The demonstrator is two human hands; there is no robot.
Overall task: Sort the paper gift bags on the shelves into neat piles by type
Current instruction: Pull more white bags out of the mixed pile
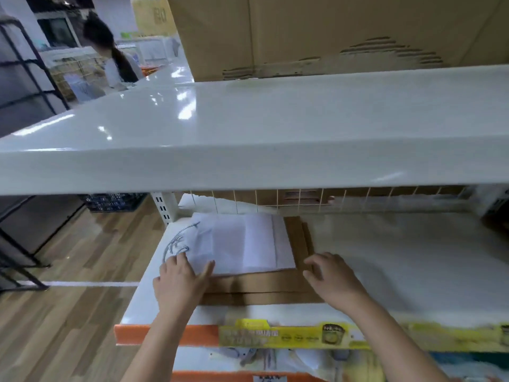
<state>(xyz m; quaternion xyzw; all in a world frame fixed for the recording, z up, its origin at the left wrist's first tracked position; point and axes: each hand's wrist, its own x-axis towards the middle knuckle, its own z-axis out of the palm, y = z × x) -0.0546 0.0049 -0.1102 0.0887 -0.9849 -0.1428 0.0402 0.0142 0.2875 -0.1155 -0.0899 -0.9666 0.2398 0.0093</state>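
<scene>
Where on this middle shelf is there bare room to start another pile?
Bare shelf runs right of the brown bags, from the wire back grid to the front edge. The left end is crowded: white bags on brown, both hands there.

A large cardboard box (pixel 316 31) with a torn lower edge stands on the glossy white top shelf (pixel 248 128); a wire grid (pixel 303 199) backs the level below; an orange and yellow price strip (pixel 275 336) runs along its front edge; wood-look flooring (pixel 68 271) lies left, where another person (pixel 110 56) stands beside a black metal rack (pixel 24 78).
</scene>
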